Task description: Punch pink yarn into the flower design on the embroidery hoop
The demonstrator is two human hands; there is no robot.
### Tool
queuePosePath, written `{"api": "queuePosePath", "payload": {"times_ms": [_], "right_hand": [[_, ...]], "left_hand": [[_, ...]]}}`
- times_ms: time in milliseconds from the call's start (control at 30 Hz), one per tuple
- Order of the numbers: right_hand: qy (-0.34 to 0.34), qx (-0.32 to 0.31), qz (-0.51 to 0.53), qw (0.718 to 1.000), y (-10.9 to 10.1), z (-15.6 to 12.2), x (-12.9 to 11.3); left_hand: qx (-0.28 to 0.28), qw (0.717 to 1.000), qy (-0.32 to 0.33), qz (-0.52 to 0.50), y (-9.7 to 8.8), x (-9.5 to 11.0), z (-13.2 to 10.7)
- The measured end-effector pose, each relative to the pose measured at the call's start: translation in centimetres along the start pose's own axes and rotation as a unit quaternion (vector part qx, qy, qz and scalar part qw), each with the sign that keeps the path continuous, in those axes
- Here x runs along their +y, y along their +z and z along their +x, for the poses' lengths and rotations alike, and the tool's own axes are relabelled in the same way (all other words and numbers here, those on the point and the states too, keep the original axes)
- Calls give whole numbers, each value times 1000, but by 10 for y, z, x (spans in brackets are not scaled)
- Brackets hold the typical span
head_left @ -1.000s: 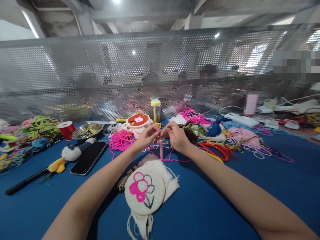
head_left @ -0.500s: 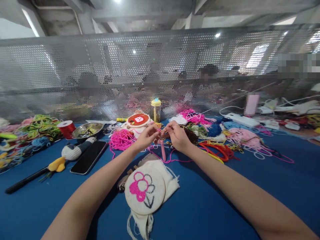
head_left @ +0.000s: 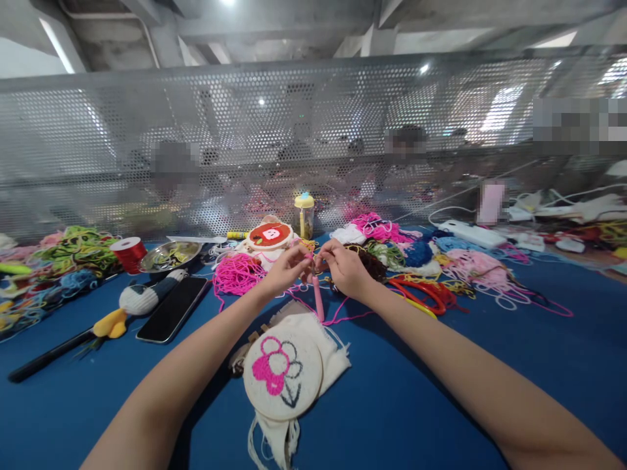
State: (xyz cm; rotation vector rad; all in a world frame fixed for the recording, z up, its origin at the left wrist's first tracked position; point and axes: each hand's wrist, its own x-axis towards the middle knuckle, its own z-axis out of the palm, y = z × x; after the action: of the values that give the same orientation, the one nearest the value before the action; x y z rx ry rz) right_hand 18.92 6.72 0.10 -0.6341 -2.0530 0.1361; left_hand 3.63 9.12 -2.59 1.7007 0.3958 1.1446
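Pink-handled punch needle (head_left: 318, 300) hangs between my hands above the table, its handle pointing down toward me. My left hand (head_left: 289, 271) is closed around its upper end, where the metal part is mostly hidden by fingers. The fingers of my right hand (head_left: 347, 269) pinch close beside the tip; what they hold is too small to make out. Magenta yarn (head_left: 350, 316) runs on the table under the needle. Nearer me lies an embroidery hoop (head_left: 308, 365) with white cloth, bearing a drawn flower partly filled in magenta loops (head_left: 269, 373).
Magenta yarn pile (head_left: 238, 273), finished red hoop (head_left: 269, 236) and lidded bottle (head_left: 304, 215) stand behind my hands. At left lie a phone (head_left: 174, 310), plush goose (head_left: 140, 298), metal bowl (head_left: 171, 256) and ribbon spool (head_left: 128, 253). Red-handled scissors (head_left: 431, 294) lie right. A perforated metal screen (head_left: 245, 143) closes the back.
Both hands stay in nearly the same place, with fingertips still together at the needle's upper end. The punch needle's handle has shifted slightly downward.
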Motion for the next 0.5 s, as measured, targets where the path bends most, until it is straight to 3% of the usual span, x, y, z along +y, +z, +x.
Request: {"api": "queuePosePath", "payload": {"times_ms": [200,500], "right_hand": [[-69,14,-40,997,4,-2,5],[-88,29,-61,994,5,-3,3]], "left_hand": [[4,1000,3,-8,0,-1,0],[7,1000,2,-12,-1,0,1]]}}
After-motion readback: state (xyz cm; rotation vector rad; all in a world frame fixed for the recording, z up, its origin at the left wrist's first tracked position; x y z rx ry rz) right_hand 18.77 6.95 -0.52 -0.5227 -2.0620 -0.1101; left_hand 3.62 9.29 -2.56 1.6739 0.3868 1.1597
